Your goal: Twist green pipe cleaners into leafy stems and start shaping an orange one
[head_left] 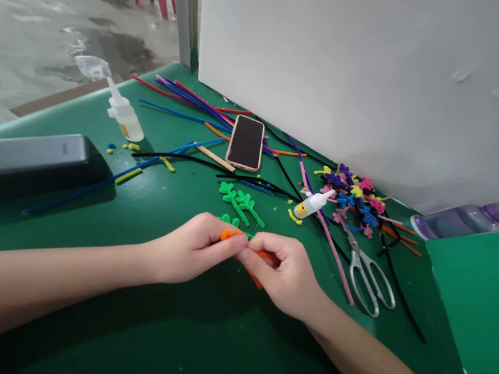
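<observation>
My left hand (202, 248) and my right hand (281, 271) meet at the middle of the green table, fingertips touching. Both are closed on an orange pipe cleaner (229, 234), whose looped end shows above my left thumb while a loose end sticks out below my right fingers. A short green bit shows between the hands; whether it is joined to the orange one I cannot tell. Just beyond lie green pipe cleaner sprigs (242, 203) with looped leaves. Past my right hand are silver scissors (366, 272) and a small white glue bottle (313, 203).
A phone (246, 142) lies among loose pipe cleaners (188, 98). Pipe cleaner flowers (355, 191) are heaped by the white board (368, 60). A purple bottle (472, 216) lies at right. At left are a glue bottle (123, 113) and a black case (21, 163).
</observation>
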{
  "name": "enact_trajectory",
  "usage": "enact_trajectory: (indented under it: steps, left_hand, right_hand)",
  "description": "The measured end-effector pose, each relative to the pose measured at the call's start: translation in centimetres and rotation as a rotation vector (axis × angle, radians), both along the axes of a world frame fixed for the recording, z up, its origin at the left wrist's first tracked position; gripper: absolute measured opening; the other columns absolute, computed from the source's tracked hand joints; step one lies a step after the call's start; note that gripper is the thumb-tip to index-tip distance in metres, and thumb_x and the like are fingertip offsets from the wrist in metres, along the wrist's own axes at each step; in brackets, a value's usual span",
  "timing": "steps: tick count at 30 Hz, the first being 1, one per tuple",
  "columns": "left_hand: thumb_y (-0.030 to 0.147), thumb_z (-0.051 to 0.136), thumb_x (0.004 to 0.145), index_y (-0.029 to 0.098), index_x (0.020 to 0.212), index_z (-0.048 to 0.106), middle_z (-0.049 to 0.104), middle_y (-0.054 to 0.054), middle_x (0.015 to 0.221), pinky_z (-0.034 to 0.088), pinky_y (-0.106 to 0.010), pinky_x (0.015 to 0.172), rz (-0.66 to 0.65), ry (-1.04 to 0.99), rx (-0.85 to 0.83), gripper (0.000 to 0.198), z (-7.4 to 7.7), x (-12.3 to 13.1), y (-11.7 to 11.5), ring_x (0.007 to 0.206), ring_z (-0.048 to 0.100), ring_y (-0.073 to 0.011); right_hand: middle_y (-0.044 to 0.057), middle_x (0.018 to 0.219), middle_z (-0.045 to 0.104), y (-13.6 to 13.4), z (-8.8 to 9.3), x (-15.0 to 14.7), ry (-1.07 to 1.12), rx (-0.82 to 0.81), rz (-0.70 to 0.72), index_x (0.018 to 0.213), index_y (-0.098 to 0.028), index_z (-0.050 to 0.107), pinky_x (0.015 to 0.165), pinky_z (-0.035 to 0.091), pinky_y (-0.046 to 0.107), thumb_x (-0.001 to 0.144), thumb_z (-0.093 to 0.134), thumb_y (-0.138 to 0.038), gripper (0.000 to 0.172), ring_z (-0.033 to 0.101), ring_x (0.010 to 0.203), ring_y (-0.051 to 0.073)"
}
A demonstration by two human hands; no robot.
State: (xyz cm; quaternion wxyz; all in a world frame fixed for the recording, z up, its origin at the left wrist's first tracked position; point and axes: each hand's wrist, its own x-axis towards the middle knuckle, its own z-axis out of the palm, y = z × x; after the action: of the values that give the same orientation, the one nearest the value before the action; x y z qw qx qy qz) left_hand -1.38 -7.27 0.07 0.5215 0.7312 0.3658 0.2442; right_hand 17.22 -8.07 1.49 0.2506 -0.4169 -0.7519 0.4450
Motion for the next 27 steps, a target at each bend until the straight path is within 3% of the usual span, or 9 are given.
enact_trajectory:
  steps: [6,8,10,12,15,17,20,24,27]
  left_hand:
    - [0.038,0.036,0.091,0.018,0.053,0.029,0.023,0.005,0.054,0.021,-0.023,0.045,0.112,0.07,-0.032,0.043,0.2,0.8,-0.7,0.05,0.021,-0.0084]
    - [0.039,0.037,0.09,0.018,0.052,0.028,0.023,0.005,0.053,0.021,-0.022,0.045,0.13,0.081,-0.056,0.044,0.3,0.9,-0.7,0.05,0.021,-0.0084]
    - [0.04,0.037,0.089,0.018,0.052,0.029,0.022,0.005,0.052,0.021,-0.023,0.044,0.137,0.078,-0.077,0.044,0.2,0.8,-0.6,0.049,0.021,-0.0085]
    - [0.042,0.036,0.09,0.018,0.053,0.031,0.024,0.005,0.053,0.021,-0.023,0.045,0.12,0.056,-0.097,0.044,0.2,0.5,-0.2,0.049,0.022,-0.0087]
    - [0.043,0.035,0.091,0.018,0.056,0.035,0.029,0.005,0.054,0.024,-0.023,0.047,0.069,0.003,-0.123,0.043,0.3,0.0,0.3,0.05,0.026,-0.0091]
    - [0.042,0.035,0.092,0.017,0.056,0.035,0.031,0.005,0.054,0.025,-0.023,0.048,0.049,-0.03,-0.133,0.044,0.5,-0.3,0.6,0.05,0.027,-0.0088]
    - [0.04,0.035,0.092,0.016,0.054,0.04,0.032,0.005,0.054,0.025,-0.023,0.047,0.006,-0.074,-0.118,0.044,0.6,-0.4,0.6,0.049,0.027,-0.0084]
    - [0.034,0.04,0.091,0.014,0.063,0.058,0.043,0.003,0.057,0.028,-0.022,0.05,-0.069,-0.084,-0.058,0.039,0.6,-0.3,0.4,0.052,0.035,-0.0084]
    - [0.035,0.042,0.09,0.014,0.062,0.056,0.042,0.003,0.058,0.029,-0.022,0.05,-0.061,-0.075,-0.047,0.038,0.4,-0.3,0.3,0.053,0.034,-0.0082]
  right_hand:
    - [-0.002,0.053,0.04,-1.3,-0.8,-0.3,-0.434,0.885,0.045,0.059,-0.019,0.05,0.048,0.021,0.031,0.088,0.045,-0.017,0.03,0.032,0.049,0.011]
    - [-0.001,0.052,0.042,-1.8,-1.1,-0.4,-0.532,1.027,0.049,0.063,-0.019,0.056,0.047,0.019,0.032,0.087,0.046,-0.012,0.026,0.031,0.047,0.011]
    - [-0.001,0.052,0.044,-2.0,-1.0,-0.4,-0.532,1.036,0.024,0.067,-0.018,0.059,0.047,0.021,0.032,0.086,0.048,-0.011,0.023,0.033,0.048,0.012]
    - [0.0,0.053,0.047,-1.7,-0.6,-0.4,-0.422,0.887,-0.025,0.067,-0.018,0.061,0.05,0.027,0.031,0.087,0.049,-0.016,0.023,0.039,0.051,0.013]
    - [0.004,0.075,0.06,-0.6,0.3,-0.2,-0.112,0.363,-0.077,0.077,-0.017,0.065,0.066,0.042,0.03,0.086,0.054,-0.031,0.02,0.054,0.071,0.015]
    - [0.005,0.087,0.062,0.3,0.4,0.0,0.087,0.026,-0.075,0.077,-0.017,0.066,0.074,0.044,0.03,0.09,0.048,-0.033,0.028,0.057,0.082,0.015]
    - [0.004,0.083,0.065,1.1,-0.3,0.2,0.284,-0.428,-0.073,0.083,-0.016,0.068,0.071,0.047,0.028,0.084,0.057,-0.036,0.023,0.059,0.077,0.014]
    - [0.002,0.07,0.063,0.9,-1.5,0.2,0.405,-0.753,0.0,0.077,-0.014,0.066,0.058,0.045,0.024,0.077,0.067,-0.036,0.022,0.056,0.059,0.009]
    - [-0.001,0.064,0.059,0.7,-1.7,0.1,0.449,-0.828,0.006,0.075,-0.014,0.065,0.042,0.029,0.018,0.077,0.067,-0.035,0.022,0.036,0.043,0.002]
